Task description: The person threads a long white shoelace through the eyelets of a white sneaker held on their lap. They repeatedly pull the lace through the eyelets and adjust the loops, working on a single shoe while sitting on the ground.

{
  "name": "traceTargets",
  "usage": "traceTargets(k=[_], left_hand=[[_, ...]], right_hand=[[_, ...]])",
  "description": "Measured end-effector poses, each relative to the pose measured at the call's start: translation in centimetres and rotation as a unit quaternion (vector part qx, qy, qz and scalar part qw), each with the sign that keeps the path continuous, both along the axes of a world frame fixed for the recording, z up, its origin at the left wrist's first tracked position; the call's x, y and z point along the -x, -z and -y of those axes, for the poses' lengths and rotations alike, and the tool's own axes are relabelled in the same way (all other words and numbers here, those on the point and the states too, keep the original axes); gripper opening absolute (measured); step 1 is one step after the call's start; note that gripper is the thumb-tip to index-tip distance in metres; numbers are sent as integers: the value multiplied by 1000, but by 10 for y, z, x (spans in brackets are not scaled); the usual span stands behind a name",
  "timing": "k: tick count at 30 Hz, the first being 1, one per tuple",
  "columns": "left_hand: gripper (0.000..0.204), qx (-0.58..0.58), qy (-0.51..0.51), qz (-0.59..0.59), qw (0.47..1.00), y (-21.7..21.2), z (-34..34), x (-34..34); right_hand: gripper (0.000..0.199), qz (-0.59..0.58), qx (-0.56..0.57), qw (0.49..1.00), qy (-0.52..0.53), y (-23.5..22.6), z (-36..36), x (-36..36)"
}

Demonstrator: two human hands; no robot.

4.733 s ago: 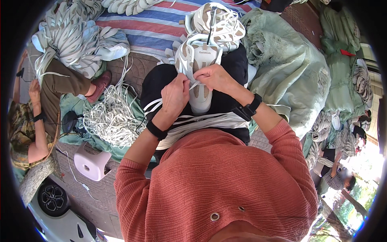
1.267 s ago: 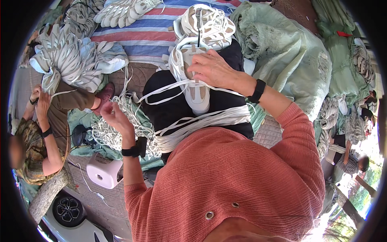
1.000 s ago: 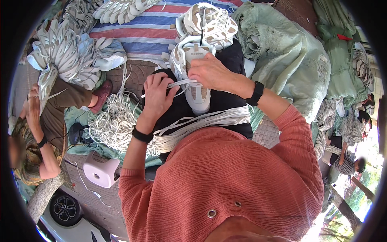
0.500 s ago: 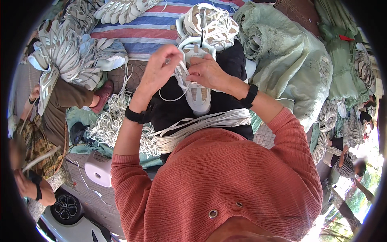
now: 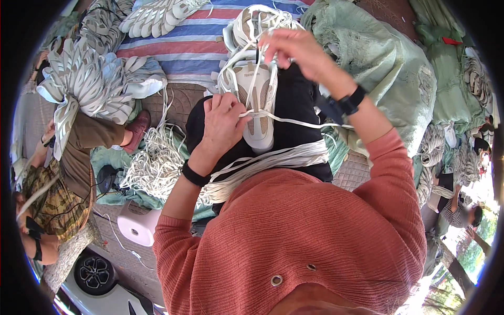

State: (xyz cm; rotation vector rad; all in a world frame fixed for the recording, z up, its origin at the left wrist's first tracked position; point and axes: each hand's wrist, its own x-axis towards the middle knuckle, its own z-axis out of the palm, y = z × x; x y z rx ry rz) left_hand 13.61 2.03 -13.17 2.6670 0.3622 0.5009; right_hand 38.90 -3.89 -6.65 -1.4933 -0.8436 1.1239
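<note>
A white and tan shoe upper (image 5: 258, 137) rests over my dark-trousered lap, toe toward me. At its left edge, my left hand (image 5: 223, 119) has its thumb and fingers closed on a white shoelace (image 5: 310, 124), which crosses the lower eyelets and trails off right. Above the shoe's collar, my right hand (image 5: 300, 51) is raised with fingers pinched on another stretch of lace, drawn up from the eyelets. The fingertips partly hide the hold. Just beyond sits a second group of white and tan shoe uppers (image 5: 247, 26). Across my lap lies a bundle of loose white laces (image 5: 283, 157).
Fanned shoe uppers (image 5: 86, 86) are piled at left, near a seated person's leg (image 5: 94, 131). A heap of laces (image 5: 155, 163) lies beside a pink stool (image 5: 137, 223). A striped sheet (image 5: 194, 39) spreads ahead; a pale green sack (image 5: 378, 79) bulges at right.
My right hand has moved up and right from the shoe, drawing lace with it. My left hand has come down from the collar to the shoe's left edge. A lace now stretches out rightward.
</note>
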Motion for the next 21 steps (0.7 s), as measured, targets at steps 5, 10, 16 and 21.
traceTargets(k=[5,10,16,21], left_hand=[[23,109,78,-26,991,-8,-15,7],[37,135,87,-16,987,-10,-16,1],[63,210,15,-24,977,-5,-8,-7],[58,201,-28,-87,975,4,-6,-22]], right_hand=[[12,-161,-56,983,61,-55,-21,-148],[15,-85,-47,974,203,-86,-23,-244],[17,-44,0,981,188,-72,-32,-238],[18,-72,-63,974,207,-72,-48,-251]])
